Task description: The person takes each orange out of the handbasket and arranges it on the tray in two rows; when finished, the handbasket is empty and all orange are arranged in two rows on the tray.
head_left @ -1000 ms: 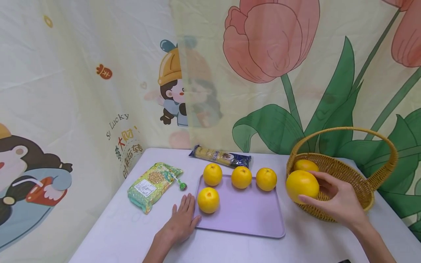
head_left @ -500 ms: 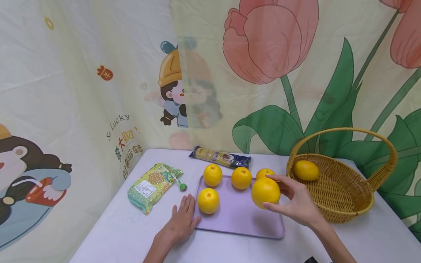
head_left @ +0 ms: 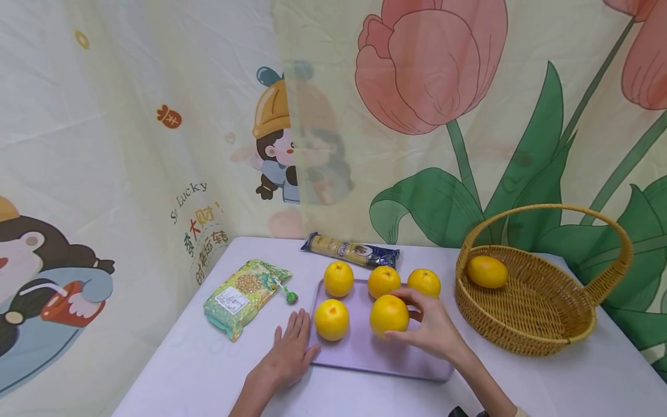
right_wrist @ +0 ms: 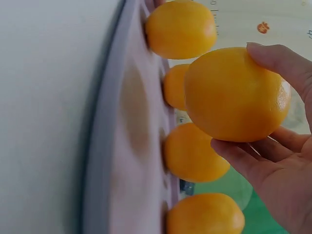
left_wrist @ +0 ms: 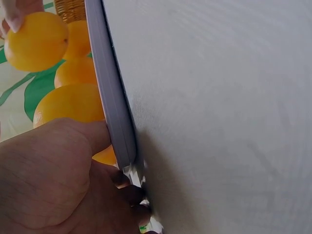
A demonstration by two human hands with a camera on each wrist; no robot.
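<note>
My right hand (head_left: 430, 324) pinches an orange (head_left: 389, 317) between thumb and fingers over the middle of a lilac tray (head_left: 359, 362). In the right wrist view the held orange (right_wrist: 236, 95) hangs off the tray's surface. Several other oranges sit on the tray: a back row, with one orange (head_left: 339, 279) at its left end, and another orange (head_left: 331, 319) in front of that. My left hand (head_left: 288, 350) lies flat on the table with straight fingers, its thumb against the tray's left edge. The left wrist view shows that thumb at the tray rim (left_wrist: 114, 97).
At the right stands a wicker basket (head_left: 526, 341) with a tall handle and one orange (head_left: 487, 271) inside. A green-yellow bag (head_left: 242, 298) lies left of the tray with a green-wrapped lollipop (head_left: 291, 297) beside it. Behind the tray lies a pack of noodles (head_left: 350, 250), before a printed curtain.
My right hand has carried the orange leftward from beside the basket to over the tray's middle, and lower. The left hand has stayed in place.
</note>
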